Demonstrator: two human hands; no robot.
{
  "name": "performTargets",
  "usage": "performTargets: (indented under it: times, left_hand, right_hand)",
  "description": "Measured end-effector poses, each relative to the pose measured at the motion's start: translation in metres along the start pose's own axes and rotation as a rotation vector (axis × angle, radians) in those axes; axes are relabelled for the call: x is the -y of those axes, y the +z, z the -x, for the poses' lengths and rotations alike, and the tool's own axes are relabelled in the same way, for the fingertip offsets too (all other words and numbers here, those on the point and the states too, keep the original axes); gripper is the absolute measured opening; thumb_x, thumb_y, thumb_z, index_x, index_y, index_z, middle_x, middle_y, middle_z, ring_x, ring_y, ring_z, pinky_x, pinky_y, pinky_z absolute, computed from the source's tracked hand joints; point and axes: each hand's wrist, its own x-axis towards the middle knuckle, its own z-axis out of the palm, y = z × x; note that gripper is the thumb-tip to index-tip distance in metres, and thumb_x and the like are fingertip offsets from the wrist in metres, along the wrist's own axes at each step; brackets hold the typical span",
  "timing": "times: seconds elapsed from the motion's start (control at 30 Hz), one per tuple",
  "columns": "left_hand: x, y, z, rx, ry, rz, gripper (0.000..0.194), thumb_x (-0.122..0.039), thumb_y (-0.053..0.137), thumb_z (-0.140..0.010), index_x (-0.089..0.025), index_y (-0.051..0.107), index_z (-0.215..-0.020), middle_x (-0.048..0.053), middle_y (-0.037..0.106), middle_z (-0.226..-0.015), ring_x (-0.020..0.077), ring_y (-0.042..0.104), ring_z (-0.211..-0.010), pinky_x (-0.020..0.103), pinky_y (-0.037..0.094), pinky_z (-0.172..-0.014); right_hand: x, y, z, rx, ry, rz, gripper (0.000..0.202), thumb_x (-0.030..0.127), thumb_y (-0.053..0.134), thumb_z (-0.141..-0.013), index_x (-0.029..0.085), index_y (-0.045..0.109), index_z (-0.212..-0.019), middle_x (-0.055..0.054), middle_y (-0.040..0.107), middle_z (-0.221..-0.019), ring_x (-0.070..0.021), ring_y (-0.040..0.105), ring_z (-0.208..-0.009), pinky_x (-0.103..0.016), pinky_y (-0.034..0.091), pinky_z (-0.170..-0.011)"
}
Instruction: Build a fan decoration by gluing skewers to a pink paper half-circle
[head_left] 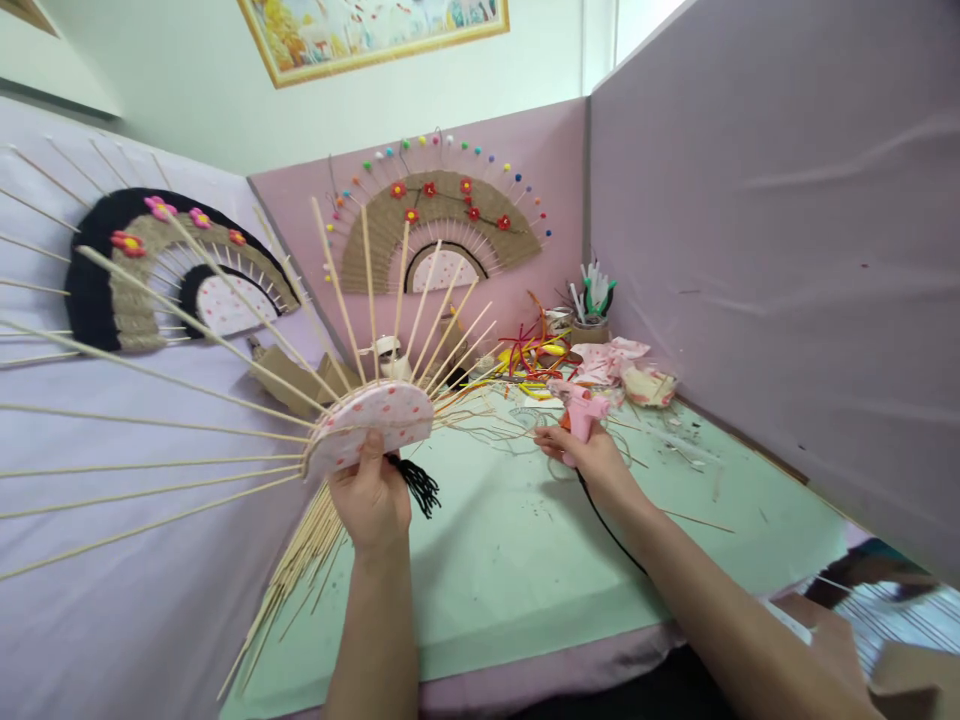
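left hand [373,500] pinches the fan [401,412] above the table's [510,575] left edge; right hand [598,462] wraps the glue gun [583,408] toward the far edge, whose cord [606,528] could snag, jerking it.

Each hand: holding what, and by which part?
Left hand: the spotted half-round piece, by its lower edge, thumb on its face. Right hand: the pink glue gun, by its handle.

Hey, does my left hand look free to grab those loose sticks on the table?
Probably not: your left hand is holding the dotted half-round base, though the loose sticks lie close by.
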Motion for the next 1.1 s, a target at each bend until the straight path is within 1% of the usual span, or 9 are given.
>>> performTargets:
  times: [0.17, 0.27, 0.37, 0.47, 0.6, 0.77, 0.9, 1.0, 1.1]
  left_hand:
    - [0.019, 0.0, -0.003, 0.016, -0.027, 0.007, 0.031, -0.027, 0.081, -0.067, -0.02, 0.064, -0.092, 0.003, 0.069, -0.096, 0.019, 0.067, -0.092, 0.031, 0.054, -0.074]
    - [0.021, -0.001, -0.003, 0.014, -0.024, 0.001, 0.031, -0.027, 0.082, -0.067, -0.02, 0.064, -0.091, 0.004, 0.069, -0.094, 0.0199, 0.067, -0.093, 0.031, 0.054, -0.072]
    - [0.021, -0.004, -0.004, 0.02, -0.038, 0.019, 0.029, -0.025, 0.081, -0.067, -0.02, 0.065, -0.09, 0.004, 0.07, -0.093, 0.02, 0.068, -0.096, 0.032, 0.055, -0.077]
    - [0.024, -0.006, -0.002, 0.024, -0.044, 0.011, 0.027, -0.025, 0.081, -0.067, -0.019, 0.066, -0.088, 0.005, 0.071, -0.094, 0.0218, 0.068, -0.099, 0.035, 0.056, -0.084]
    - [0.029, -0.007, 0.003, 0.017, -0.077, 0.019, 0.028, -0.024, 0.082, -0.064, -0.019, 0.068, -0.087, 0.005, 0.073, -0.091, 0.0239, 0.07, -0.099, 0.041, 0.056, -0.089]
    - [0.033, -0.008, 0.011, 0.041, -0.156, 0.048, 0.029, -0.024, 0.084, -0.062, -0.019, 0.071, -0.088, 0.004, 0.075, -0.093, 0.022, 0.071, -0.096, 0.042, 0.054, -0.096]
    - [0.033, -0.009, 0.018, 0.145, -0.201, 0.002, 0.026, -0.026, 0.08, -0.068, -0.019, 0.073, -0.092, 0.006, 0.075, -0.098, 0.0232, 0.07, -0.099, 0.044, 0.052, -0.098]
    - [0.033, -0.01, 0.022, 0.214, -0.198, -0.061, 0.028, -0.031, 0.079, -0.07, -0.02, 0.074, -0.096, 0.007, 0.075, -0.101, 0.0257, 0.068, -0.104, 0.046, 0.052, -0.099]
    - [0.032, -0.011, 0.024, 0.279, -0.151, -0.116, 0.026, -0.035, 0.077, -0.073, -0.022, 0.076, -0.095, 0.007, 0.075, -0.1, 0.0263, 0.068, -0.104, 0.045, 0.051, -0.098]
  right_hand:
    - [0.002, -0.014, 0.008, -0.036, -0.027, 0.082, 0.039, 0.038, 0.078, -0.068, 0.018, 0.054, -0.091, -0.012, 0.075, -0.096, -0.0233, 0.074, -0.079, -0.032, 0.061, -0.065]
    - [0.004, -0.015, 0.01, -0.084, -0.035, 0.109, 0.041, 0.039, 0.078, -0.067, 0.019, 0.054, -0.093, -0.011, 0.075, -0.093, -0.0232, 0.073, -0.076, -0.031, 0.06, -0.061]
    - [0.009, -0.011, 0.014, -0.096, -0.069, 0.147, 0.037, 0.039, 0.076, -0.068, 0.018, 0.056, -0.091, -0.01, 0.074, -0.09, -0.0219, 0.072, -0.074, -0.03, 0.059, -0.06]
    - [0.017, -0.005, 0.024, -0.02, -0.109, 0.224, 0.031, 0.04, 0.073, -0.071, 0.018, 0.058, -0.086, -0.009, 0.073, -0.085, -0.0198, 0.069, -0.068, -0.029, 0.055, -0.056]
    - [0.031, 0.004, 0.051, 0.181, -0.171, 0.333, 0.028, 0.045, 0.068, -0.078, 0.018, 0.061, -0.082, -0.005, 0.066, -0.067, -0.0145, 0.056, -0.054, -0.027, 0.045, -0.049]
    - [0.044, 0.017, 0.089, 0.316, -0.181, 0.248, 0.038, 0.053, 0.061, -0.083, 0.02, 0.057, -0.101, -0.002, 0.065, -0.07, -0.0116, 0.047, -0.049, -0.026, 0.038, -0.046]
    - [0.038, 0.023, 0.098, 0.431, -0.218, 0.3, 0.044, 0.06, 0.055, -0.085, 0.019, 0.063, -0.099, -0.006, 0.067, -0.076, -0.0115, 0.048, -0.048, -0.026, 0.04, -0.045]
    - [0.033, 0.029, 0.096, 0.487, -0.322, 0.386, 0.048, 0.057, 0.054, -0.086, 0.021, 0.064, -0.116, -0.003, 0.061, -0.066, -0.0147, 0.052, -0.052, -0.027, 0.045, -0.047]
    - [0.034, 0.035, 0.096, 0.505, -0.448, 0.488, 0.043, 0.049, 0.052, -0.09, 0.026, 0.06, -0.126, -0.002, 0.057, -0.067, -0.0201, 0.059, -0.068, -0.03, 0.051, -0.058]
